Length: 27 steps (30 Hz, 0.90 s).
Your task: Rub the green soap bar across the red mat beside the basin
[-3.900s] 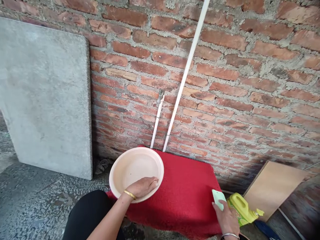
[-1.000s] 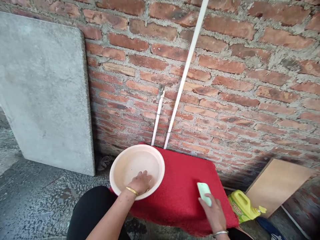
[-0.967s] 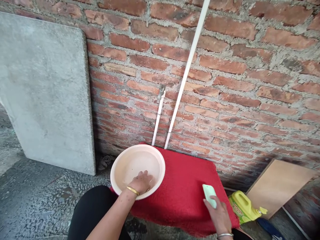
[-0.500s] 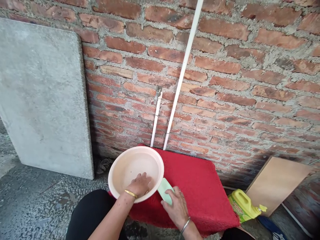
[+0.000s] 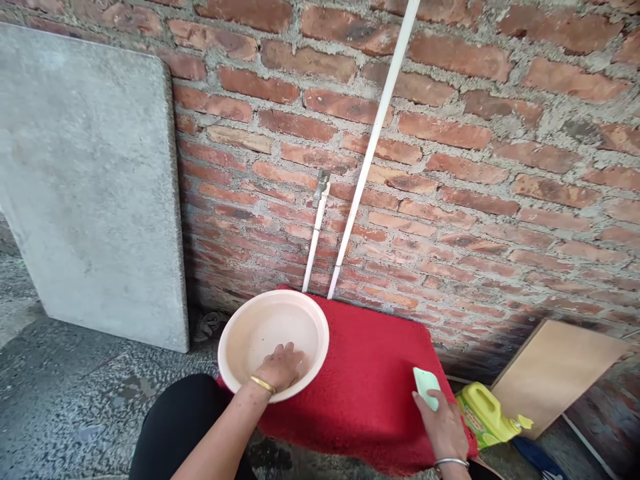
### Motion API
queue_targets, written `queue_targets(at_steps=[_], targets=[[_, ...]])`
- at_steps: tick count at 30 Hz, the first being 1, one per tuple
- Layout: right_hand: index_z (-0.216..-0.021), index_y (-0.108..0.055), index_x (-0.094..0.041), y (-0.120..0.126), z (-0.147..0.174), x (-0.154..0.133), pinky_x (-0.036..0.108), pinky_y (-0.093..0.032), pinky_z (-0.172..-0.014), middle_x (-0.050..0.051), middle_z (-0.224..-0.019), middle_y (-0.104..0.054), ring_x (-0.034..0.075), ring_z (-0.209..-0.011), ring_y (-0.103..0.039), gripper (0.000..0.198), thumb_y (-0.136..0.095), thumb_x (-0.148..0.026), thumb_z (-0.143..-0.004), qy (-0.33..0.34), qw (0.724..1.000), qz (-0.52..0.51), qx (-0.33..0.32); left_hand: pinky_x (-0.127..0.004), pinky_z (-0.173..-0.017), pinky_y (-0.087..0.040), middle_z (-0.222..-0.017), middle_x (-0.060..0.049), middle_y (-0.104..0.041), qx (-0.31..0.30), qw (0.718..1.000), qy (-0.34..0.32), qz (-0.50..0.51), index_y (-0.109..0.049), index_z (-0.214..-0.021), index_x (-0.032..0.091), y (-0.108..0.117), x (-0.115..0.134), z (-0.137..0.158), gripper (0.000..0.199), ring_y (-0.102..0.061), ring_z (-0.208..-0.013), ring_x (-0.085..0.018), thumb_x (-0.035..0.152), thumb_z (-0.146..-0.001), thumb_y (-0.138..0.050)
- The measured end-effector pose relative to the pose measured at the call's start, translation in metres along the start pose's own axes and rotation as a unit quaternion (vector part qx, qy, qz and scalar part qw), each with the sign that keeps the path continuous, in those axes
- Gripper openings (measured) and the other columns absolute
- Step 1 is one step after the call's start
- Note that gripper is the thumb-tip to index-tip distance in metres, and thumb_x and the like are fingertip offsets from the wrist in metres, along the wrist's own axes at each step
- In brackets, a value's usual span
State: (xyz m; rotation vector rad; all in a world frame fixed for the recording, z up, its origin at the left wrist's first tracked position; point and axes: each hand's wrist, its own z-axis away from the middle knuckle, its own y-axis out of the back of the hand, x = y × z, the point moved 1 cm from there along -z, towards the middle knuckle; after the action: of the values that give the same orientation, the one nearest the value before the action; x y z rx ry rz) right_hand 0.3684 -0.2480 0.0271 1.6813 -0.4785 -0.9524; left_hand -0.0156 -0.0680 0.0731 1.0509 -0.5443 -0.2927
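Observation:
A pale pink plastic basin (image 5: 233, 333) stands at the left end of a red cloth (image 5: 365, 373) draped over a low support. My left hand (image 5: 279, 367) is inside it, palm down with fingers stretched out, and seems to hold nothing. Whether shallow water covers the bottom is hard to tell. On the right side of the cloth, my right hand (image 5: 443, 420) grips a pale green soap dish (image 5: 426, 385) between thumb and fingers. The dish is rectangular with rounded corners, and the fingers cover its near end.
A yellow jug (image 5: 487, 413) stands on the floor right of the cloth, before a leaning wooden board (image 5: 555, 367). Two white pipes (image 5: 363, 173) and a tap (image 5: 321, 185) run along the brick wall (image 5: 450, 127). At left leans a grey slab (image 5: 100, 180) over wet floor.
My right hand has carried the soap dish rightward, from beside the basin to the right part of the red cloth. My left hand has stayed in the basin.

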Motion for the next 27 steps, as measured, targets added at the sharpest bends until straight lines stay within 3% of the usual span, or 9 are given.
queue_targets(at_steps=[6, 9, 11, 13, 18, 21, 24, 27], targets=[[-0.104, -0.071, -0.029, -0.043, 0.052, -0.124, 0.033, -0.051, -0.084, 0.005, -0.099, -0.062, 0.022, -0.090, -0.065, 0.028, -0.061, -0.046, -0.084, 0.229, 0.972, -0.045, -0.037, -0.053, -0.096, -0.048, -0.140, -0.014, -0.048, -0.007, 1.000, -0.006, -0.004, -0.053, -0.136, 0.026, 0.003, 0.000, 0.003, 0.051, -0.048, -0.127, -0.037, 0.026, -0.085, -0.047], [-0.104, -0.071, -0.032, -0.057, 0.065, -0.160, 0.031, -0.048, -0.091, 0.003, -0.102, -0.062, 0.022, -0.099, -0.063, 0.025, -0.069, -0.037, -0.079, 0.296, 0.953, -0.037, -0.045, -0.053, -0.096, -0.048, -0.139, -0.014, -0.049, -0.004, 1.000, -0.004, -0.007, -0.053, -0.136, 0.026, 0.001, -0.001, 0.002, 0.051, -0.049, -0.126, -0.037, 0.025, -0.085, -0.045], [-0.105, -0.071, -0.032, -0.057, 0.059, -0.157, 0.032, -0.047, -0.091, 0.003, -0.102, -0.063, 0.022, -0.100, -0.063, 0.026, -0.070, -0.035, -0.079, 0.307, 0.951, -0.012, -0.043, -0.053, -0.095, -0.048, -0.138, -0.014, -0.049, 0.000, 1.000, -0.004, -0.007, -0.054, -0.136, 0.026, 0.000, -0.001, 0.000, 0.051, -0.049, -0.126, -0.037, 0.024, -0.085, -0.046], [-0.105, -0.071, -0.031, -0.050, 0.040, -0.134, 0.031, -0.048, -0.088, 0.003, -0.100, -0.063, 0.021, -0.095, -0.065, 0.025, -0.067, -0.038, -0.082, 0.273, 0.961, 0.013, -0.041, -0.052, -0.095, -0.048, -0.138, -0.014, -0.049, 0.001, 1.000, 0.000, -0.007, -0.055, -0.135, 0.026, -0.001, 0.000, -0.001, 0.051, -0.048, -0.126, -0.036, 0.023, -0.084, -0.047], [-0.110, -0.069, -0.026, -0.009, -0.018, -0.028, 0.037, -0.051, -0.079, 0.005, -0.087, -0.062, 0.024, -0.080, -0.067, 0.038, -0.057, -0.052, -0.085, 0.076, 0.997, 0.029, 0.007, -0.052, -0.096, -0.048, -0.140, -0.014, -0.049, -0.001, 1.000, 0.008, -0.006, -0.056, -0.135, 0.026, 0.000, 0.002, 0.000, 0.051, -0.049, -0.127, -0.036, 0.022, -0.085, -0.047], [-0.108, -0.069, -0.022, 0.013, -0.031, 0.003, 0.044, -0.052, -0.074, 0.008, -0.078, -0.061, 0.029, -0.075, -0.066, 0.045, -0.050, -0.056, -0.085, 0.018, 0.999, 0.024, 0.039, -0.053, -0.096, -0.048, -0.139, -0.014, -0.050, 0.004, 1.000, 0.008, -0.001, -0.057, -0.134, 0.027, -0.001, 0.002, -0.001, 0.049, -0.049, -0.126, -0.036, 0.024, -0.086, -0.048], [-0.105, -0.069, -0.021, 0.011, -0.023, -0.027, 0.044, -0.052, -0.074, 0.009, -0.079, -0.062, 0.031, -0.077, -0.066, 0.043, -0.049, -0.053, -0.085, 0.072, 0.997, 0.002, 0.039, -0.053, -0.096, -0.049, -0.141, -0.014, -0.049, 0.009, 1.000, 0.006, -0.001, -0.055, -0.135, 0.027, -0.003, 0.000, -0.001, 0.050, -0.048, -0.128, -0.036, 0.024, -0.085, -0.049], [-0.104, -0.070, -0.023, -0.017, 0.004, -0.096, 0.038, -0.053, -0.079, 0.007, -0.089, -0.063, 0.025, -0.081, -0.066, 0.034, -0.055, -0.048, -0.085, 0.181, 0.983, -0.033, 0.001, -0.053, -0.098, -0.048, -0.143, -0.013, -0.048, 0.014, 1.000, 0.011, -0.005, -0.053, -0.137, 0.027, -0.004, -0.002, -0.001, 0.052, -0.047, -0.130, -0.035, 0.023, -0.085, -0.048]])
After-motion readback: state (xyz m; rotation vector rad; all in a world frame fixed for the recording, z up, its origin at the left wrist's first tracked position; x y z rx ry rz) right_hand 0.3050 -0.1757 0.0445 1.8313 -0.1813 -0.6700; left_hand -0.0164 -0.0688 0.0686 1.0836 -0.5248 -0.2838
